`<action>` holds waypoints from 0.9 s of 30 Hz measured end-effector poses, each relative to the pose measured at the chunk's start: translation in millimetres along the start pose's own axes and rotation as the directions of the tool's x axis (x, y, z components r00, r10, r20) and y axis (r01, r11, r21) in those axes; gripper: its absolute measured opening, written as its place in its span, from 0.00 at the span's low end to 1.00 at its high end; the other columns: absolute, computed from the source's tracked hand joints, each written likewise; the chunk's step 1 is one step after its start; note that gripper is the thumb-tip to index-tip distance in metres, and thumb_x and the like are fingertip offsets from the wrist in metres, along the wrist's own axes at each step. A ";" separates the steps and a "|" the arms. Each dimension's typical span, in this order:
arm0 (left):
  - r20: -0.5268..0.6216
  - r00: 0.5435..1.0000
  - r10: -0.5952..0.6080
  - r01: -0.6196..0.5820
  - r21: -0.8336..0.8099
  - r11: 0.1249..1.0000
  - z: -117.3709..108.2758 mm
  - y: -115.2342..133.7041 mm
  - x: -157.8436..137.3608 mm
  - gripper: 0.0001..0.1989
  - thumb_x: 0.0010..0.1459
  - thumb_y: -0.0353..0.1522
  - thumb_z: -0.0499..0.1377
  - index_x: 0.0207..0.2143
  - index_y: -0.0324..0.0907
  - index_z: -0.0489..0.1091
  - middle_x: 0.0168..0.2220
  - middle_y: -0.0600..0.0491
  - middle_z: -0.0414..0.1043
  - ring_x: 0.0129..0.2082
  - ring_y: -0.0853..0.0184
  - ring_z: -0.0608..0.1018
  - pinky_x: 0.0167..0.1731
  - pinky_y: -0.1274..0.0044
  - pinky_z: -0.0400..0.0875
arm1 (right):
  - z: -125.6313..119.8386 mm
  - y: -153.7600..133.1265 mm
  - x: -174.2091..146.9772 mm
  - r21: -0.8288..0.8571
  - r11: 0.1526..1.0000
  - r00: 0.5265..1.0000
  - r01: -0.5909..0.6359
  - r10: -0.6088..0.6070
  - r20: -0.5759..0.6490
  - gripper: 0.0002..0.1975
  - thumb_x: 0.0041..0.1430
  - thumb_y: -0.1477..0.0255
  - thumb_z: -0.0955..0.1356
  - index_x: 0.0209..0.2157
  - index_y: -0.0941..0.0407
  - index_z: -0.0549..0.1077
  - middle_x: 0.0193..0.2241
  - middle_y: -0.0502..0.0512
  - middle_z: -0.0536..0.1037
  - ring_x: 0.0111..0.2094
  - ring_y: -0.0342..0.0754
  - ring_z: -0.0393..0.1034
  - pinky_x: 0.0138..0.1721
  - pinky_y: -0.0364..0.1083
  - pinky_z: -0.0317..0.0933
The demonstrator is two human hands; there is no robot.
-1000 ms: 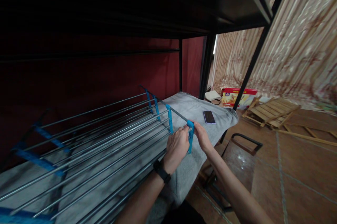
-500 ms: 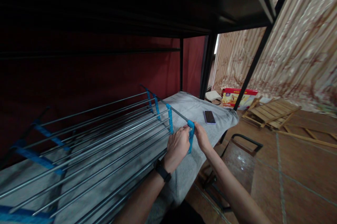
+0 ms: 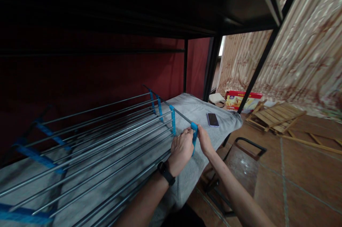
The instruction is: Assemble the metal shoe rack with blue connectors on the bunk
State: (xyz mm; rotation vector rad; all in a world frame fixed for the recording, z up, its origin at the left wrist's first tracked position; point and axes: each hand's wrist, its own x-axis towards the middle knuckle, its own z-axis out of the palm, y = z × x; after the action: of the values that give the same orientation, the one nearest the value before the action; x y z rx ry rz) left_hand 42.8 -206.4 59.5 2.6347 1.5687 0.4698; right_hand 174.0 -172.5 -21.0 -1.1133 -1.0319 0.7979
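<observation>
A metal rack of long grey rods with blue plastic brackets, like a drying rack (image 3: 114,129), lies across the grey blanket (image 3: 184,99). My left hand (image 3: 183,145), with a black watch on its wrist, is closed at the near right blue bracket (image 3: 195,134), on the rod side. From the other side, my right hand (image 3: 204,140) presses its fingers against the same bracket near its top. Both hands' fingertips are partly hidden by the bracket and by the back of the left hand. A phone (image 3: 213,120) lies on the blanket beyond the right hand.
A black metal frame (image 3: 185,65) with a dark panel (image 3: 133,3) stands overhead. Right of the bed are a metal-framed chair (image 3: 242,163), a folded wooden piece (image 3: 278,116) and a red-yellow box (image 3: 243,100) on the tiled floor. A patterned curtain (image 3: 301,49) hangs behind.
Both hands stay at the same bracket, with only a slight shift in finger position. The view has moved a little; the rack looks otherwise unchanged.
</observation>
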 end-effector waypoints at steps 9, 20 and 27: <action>0.010 0.999 0.033 -0.034 0.046 0.998 1.3 1.4 0.1 0.20 0.68 0.25 0.42 0.55 0.41 0.66 0.47 0.44 0.76 0.42 0.63 0.81 0.40 0.74 0.74 | 0.1 -4.7 -3.4 -0.082 0.996 0.999 0.039 -0.039 0.006 0.32 0.60 0.42 0.60 0.45 0.53 0.80 0.48 0.54 0.80 0.53 0.55 0.71 0.62 0.55 0.56; -0.097 0.992 0.076 -0.075 0.016 0.997 -16.2 2.5 -19.2 0.20 0.67 0.28 0.47 0.60 0.36 0.63 0.53 0.41 0.72 0.54 0.57 0.73 0.57 0.65 0.65 | -10.5 -8.3 0.7 0.114 0.983 0.986 -0.142 0.131 0.102 0.29 0.56 0.43 0.65 0.42 0.52 0.80 0.44 0.54 0.81 0.53 0.57 0.70 0.58 0.56 0.60; -0.480 0.872 -0.091 0.065 -0.070 0.995 -81.7 -62.2 -175.7 0.28 0.66 0.37 0.52 0.67 0.63 0.53 0.61 0.55 0.67 0.60 0.57 0.69 0.59 0.61 0.66 | -15.1 -34.1 24.5 0.115 0.945 0.931 -0.305 0.271 0.244 0.32 0.61 0.44 0.61 0.46 0.57 0.78 0.44 0.61 0.82 0.47 0.57 0.75 0.53 0.56 0.65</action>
State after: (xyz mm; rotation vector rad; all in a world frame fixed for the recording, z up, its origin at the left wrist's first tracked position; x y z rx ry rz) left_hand -110.7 -337.8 84.1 2.5249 1.7354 1.2263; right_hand 196.9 -164.4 16.4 -1.0740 -0.9869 1.2433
